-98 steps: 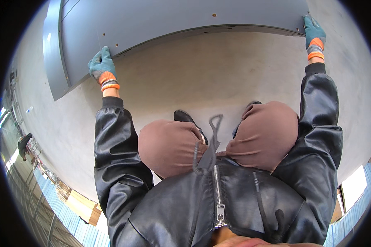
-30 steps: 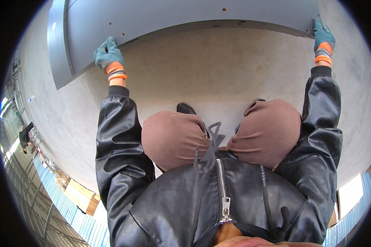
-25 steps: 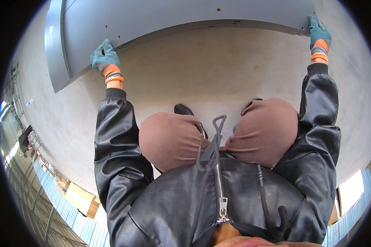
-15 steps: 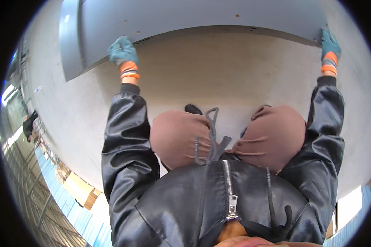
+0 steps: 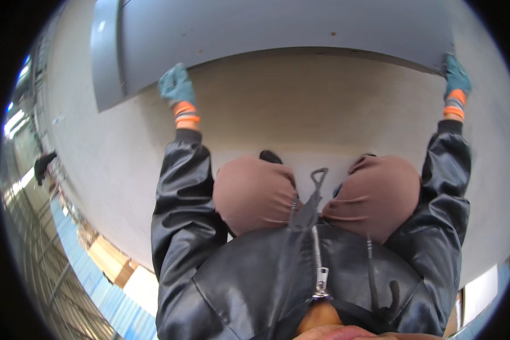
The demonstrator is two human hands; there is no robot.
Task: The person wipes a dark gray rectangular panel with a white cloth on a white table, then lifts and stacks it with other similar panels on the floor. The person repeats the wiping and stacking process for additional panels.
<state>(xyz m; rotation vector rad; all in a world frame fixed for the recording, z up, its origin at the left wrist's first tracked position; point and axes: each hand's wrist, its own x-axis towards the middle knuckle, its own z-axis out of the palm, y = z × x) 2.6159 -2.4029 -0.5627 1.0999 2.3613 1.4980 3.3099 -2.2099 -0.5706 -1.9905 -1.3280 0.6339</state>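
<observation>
Both gloved hands, left hand [image 5: 177, 85] and right hand [image 5: 457, 76], clamp the near edge of the grey panel [image 5: 277, 28], fingers curled under it (spread wide, probably for balance), above the concrete floor [image 5: 300, 113].

Pale concrete floor [image 5: 300, 107] carries grey metal panel [image 5: 266, 28], shoes [image 5: 270, 157]

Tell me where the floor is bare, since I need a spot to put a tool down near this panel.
Bare concrete floor lies between the grey panel edge and the knees, spanning from left hand to right hand. More lies left of the left sleeve. Under the knees is crowded.
</observation>
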